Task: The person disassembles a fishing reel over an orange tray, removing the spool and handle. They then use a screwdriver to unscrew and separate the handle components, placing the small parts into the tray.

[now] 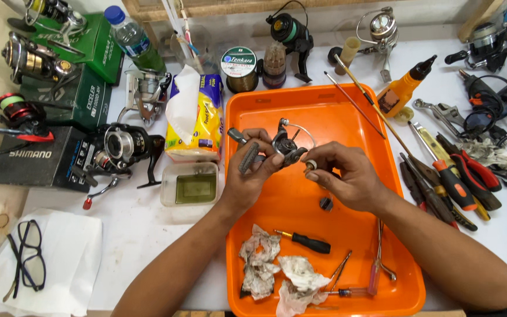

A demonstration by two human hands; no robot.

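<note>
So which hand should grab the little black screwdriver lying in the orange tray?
Probably the right hand. It pinches only a small pale part at its fingertips, and the black screwdriver lies just below it. The left hand is wrapped around the fishing reel, holding it over the orange tray.

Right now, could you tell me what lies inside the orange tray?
In the orange tray: crumpled rags, a black screwdriver, small tools, a dark part. Anything under the rags stays hidden.

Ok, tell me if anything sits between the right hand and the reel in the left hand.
Nothing visible does. The left hand holds the reel above the orange tray, and the right hand pinches a small pale part right beside it. The gap between the part and the reel looks clear.
</note>
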